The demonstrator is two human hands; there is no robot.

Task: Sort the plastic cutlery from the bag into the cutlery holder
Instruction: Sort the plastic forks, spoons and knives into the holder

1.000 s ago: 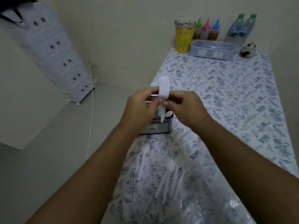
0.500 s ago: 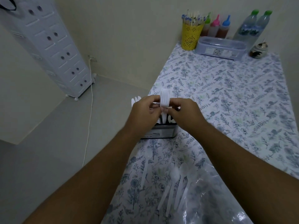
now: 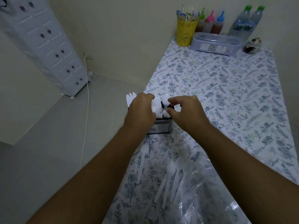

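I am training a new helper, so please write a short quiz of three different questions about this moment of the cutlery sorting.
1. True or false: both hands are over the cutlery holder.
2. Where do the loose spoons lie: A) inside the yellow cup, B) on the tablecloth near the clear plastic bag, C) on the floor?
3. Fill in: white fork tips stick up from the holder beside the ___ hand.

Key: 1 true, left hand and right hand; 2 B; 3 left.

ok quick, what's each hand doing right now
left hand: grips a bunch of white forks over the cutlery holder
right hand: fingers curled, cannot tell
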